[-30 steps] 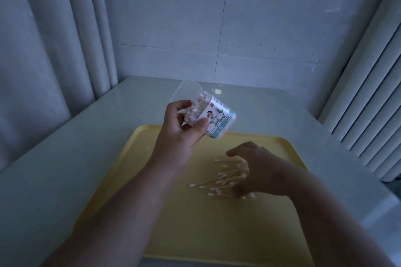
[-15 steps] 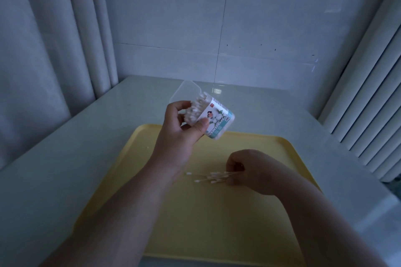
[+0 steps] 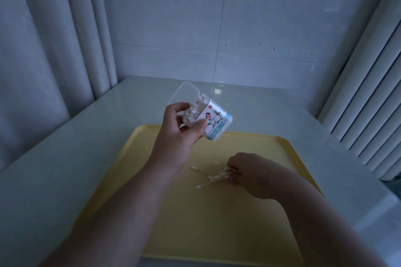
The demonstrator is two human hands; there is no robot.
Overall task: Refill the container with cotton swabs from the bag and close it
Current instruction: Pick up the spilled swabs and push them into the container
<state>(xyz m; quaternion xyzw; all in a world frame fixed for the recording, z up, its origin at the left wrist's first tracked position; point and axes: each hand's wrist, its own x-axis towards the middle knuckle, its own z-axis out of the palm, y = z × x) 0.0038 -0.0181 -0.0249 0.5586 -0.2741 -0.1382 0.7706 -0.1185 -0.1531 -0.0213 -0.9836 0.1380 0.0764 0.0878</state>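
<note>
Holds a clear plastic cotton-swab container (image 3: 213, 122) in the left hand (image 3: 179, 136), raised over the far left part of a yellow tray (image 3: 217, 234). Shows cotton swabs (image 3: 193, 111) packed inside at the mouth end, white heads crowded together behind the clear wall. Carries a hinged clear lid (image 3: 183, 93), swung fully open and standing past the mouth.

Wraps the left grip firmly round the mouth end of the container: thumb pressed on the printed label, fingers curled round the opposite side. Leaves the base end and most of the label jutting free to the right of that grip. Tilts the container steeply, long axis running from upper left to lower right, mouth toward the upper left, base toward the lower right and down at the tray.

Pinches a small bunch of loose swabs (image 3: 219, 176) with the right hand (image 3: 253, 173), low over the middle of the tray, right of the container and nearer the person. Closes that grip with fingers curled over the right ends of the bunch; cannot tell whether the knuckles touch the tray. Fans the bunch leftward out of the fingers, long axes roughly left to right, white tips toward the left. Includes one swab (image 3: 196, 168) slightly apart, just up and left of the rest.

Sets the tray on a pale glossy surface (image 3: 65, 158), with a tiled wall (image 3: 260, 17) behind and curtain folds (image 3: 43, 50) at the left.
</note>
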